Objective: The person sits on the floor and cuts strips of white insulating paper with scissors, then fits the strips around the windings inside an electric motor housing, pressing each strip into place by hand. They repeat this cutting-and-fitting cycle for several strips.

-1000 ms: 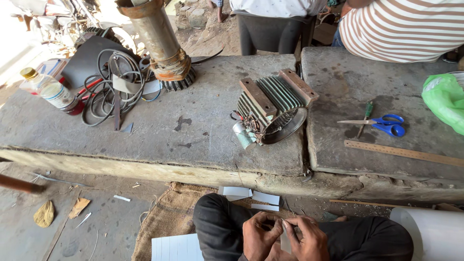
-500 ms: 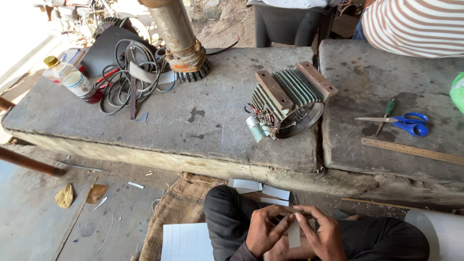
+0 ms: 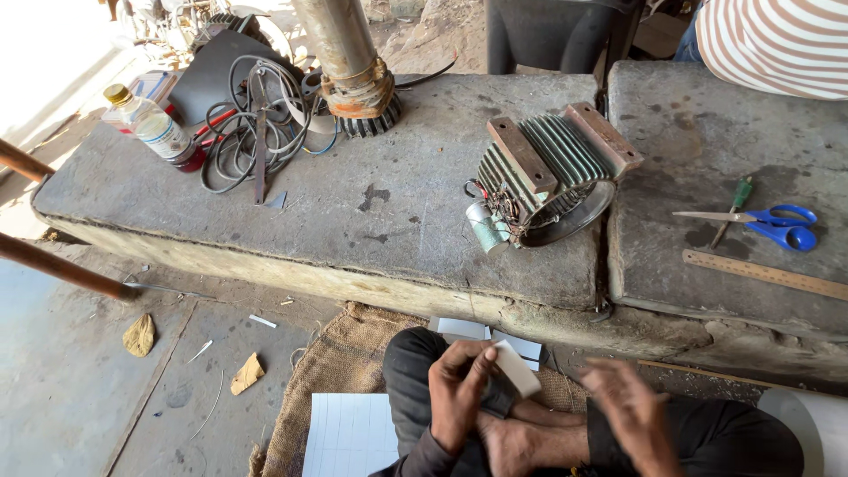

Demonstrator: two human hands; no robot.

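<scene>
We hold a white paper strip (image 3: 515,368) over our lap, its long axis slanting up-left, our left hand (image 3: 459,393) fingers clamped on its upper end. Our right hand (image 3: 632,413), blurred, hangs just right, fingers apart and empty. Beyond, a motor stator (image 3: 543,181) lies on the worktop (image 3: 353,212).

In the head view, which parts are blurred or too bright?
Head view: the right hand is smeared by motion blur; the left hand holding the small white piece is sharp; the upper left corner is washed out by sunlight; the stone bench is evenly lit.
</scene>
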